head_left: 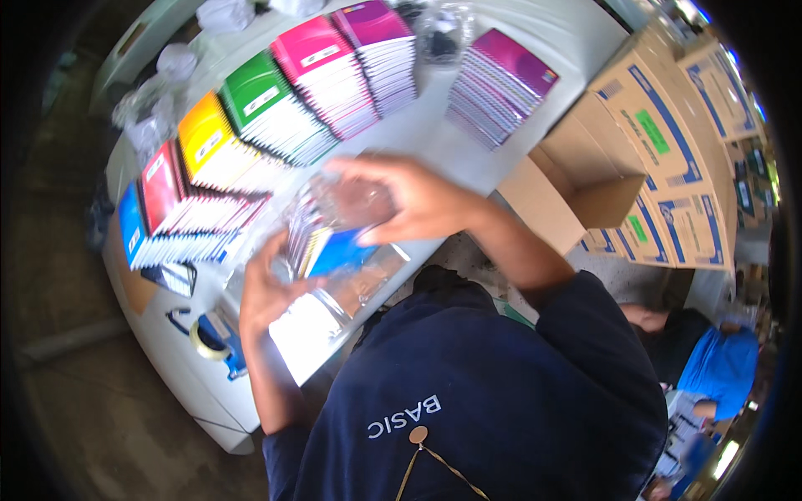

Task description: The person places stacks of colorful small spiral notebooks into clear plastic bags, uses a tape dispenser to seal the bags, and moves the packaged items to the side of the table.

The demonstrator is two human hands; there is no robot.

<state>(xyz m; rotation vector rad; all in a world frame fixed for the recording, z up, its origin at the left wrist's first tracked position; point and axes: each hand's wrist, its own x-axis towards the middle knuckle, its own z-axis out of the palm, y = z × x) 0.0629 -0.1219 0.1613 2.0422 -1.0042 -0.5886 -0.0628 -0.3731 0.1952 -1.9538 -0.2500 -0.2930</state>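
Note:
Between my two hands is a bundle of spiral notebooks (338, 253), a blue cover uppermost, in a clear plastic bag (330, 209). My left hand (269, 288) grips its left end, thumb along the near side. From the right, my right hand (409, 196) curves over the bundle with its fingers on the crinkled film. Motion blurs both hands a little. Beyond them fan out notebook stacks: blue (132, 225), red (162, 185), yellow (204, 138), green (253, 93), pink (311, 52) and purple (373, 29).
Another purple notebook stack (511, 73) stands farther right on the white table (180, 351). A blue tape dispenser (219, 336) sits left of my left forearm. An open carton (547, 196) and stacked cardboard boxes (656, 125) stand on the right, with a person in blue (720, 363) behind.

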